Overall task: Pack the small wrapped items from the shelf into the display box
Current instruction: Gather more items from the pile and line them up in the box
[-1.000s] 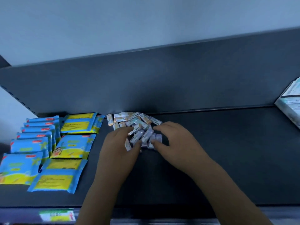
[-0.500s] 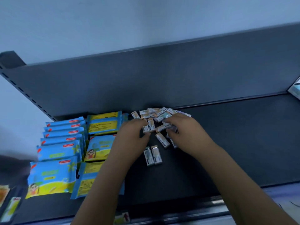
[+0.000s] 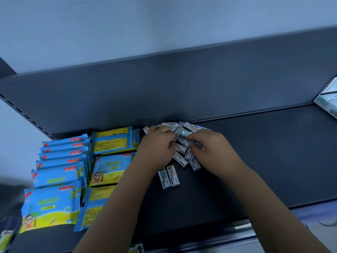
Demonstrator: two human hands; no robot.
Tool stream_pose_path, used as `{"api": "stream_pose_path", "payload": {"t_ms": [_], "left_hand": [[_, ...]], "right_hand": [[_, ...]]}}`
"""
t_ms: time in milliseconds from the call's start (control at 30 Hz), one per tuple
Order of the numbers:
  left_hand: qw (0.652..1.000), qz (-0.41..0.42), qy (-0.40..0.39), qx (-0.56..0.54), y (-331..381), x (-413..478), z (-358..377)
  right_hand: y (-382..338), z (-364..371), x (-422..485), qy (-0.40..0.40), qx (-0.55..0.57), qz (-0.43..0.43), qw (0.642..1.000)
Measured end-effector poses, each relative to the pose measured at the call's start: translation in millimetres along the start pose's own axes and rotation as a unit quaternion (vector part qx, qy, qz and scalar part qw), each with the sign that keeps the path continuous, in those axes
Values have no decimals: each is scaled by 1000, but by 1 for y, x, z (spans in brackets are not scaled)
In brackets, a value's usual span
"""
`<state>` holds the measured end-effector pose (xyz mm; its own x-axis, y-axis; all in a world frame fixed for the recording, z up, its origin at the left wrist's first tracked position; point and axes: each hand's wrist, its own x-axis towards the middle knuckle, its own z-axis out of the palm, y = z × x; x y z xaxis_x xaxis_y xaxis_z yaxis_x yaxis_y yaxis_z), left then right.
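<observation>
small wrapped items (image 3: 183, 160), left hand (image 3: 158, 144) and right hand (image 3: 209, 146) pinching some, writing unreadable

dark grey shelf (image 3: 255, 161), blue/yellow cartoon-print packs (image 3: 52, 207), small whitish-lilac wrapped items (image 3: 169, 177) w/ teal+tan bits

A pale blue-grey wall (image 3: 127, 24) rises behind a dark grey metal shelf (image 3: 264, 161). Its upright back panel (image 3: 182, 84) stands against the wall, a slotted rail (image 3: 26, 116) runs down the left edge, and the light is dim and cool.
</observation>
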<state>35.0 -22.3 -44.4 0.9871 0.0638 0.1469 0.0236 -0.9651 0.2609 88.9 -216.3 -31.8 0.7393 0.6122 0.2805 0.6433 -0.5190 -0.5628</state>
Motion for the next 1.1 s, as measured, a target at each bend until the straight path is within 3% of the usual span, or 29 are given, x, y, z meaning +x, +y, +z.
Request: {"api": "stream_pose_path", "payload": {"t_ms": [167, 333, 533, 667, 800, 933, 1100], "left_hand": [[999, 0, 28, -17, 5, -3, 4], [999, -1, 44, 8, 6, -5, 6], [985, -15, 163, 46, 5, -1, 6], [992, 9, 107, 59, 3, 14, 14], [994, -24, 87, 62, 0, 29, 15], [985, -100, 113, 78, 1, 39, 10], [981, -176, 29, 79, 15, 43, 6]], "right_hand": [[5, 1, 6, 36, 3, -5, 999], [11, 6, 13, -16, -39, -7, 999], [18, 11, 11, -47, -95, -28, 994], [21, 12, 7, -46, -86, -39, 995], [23, 11, 2, -24, -43, -41, 998], [32, 6, -3, 68, 15, -8, 998], [43, 0, -3, 73, 20, 8, 997]]}}
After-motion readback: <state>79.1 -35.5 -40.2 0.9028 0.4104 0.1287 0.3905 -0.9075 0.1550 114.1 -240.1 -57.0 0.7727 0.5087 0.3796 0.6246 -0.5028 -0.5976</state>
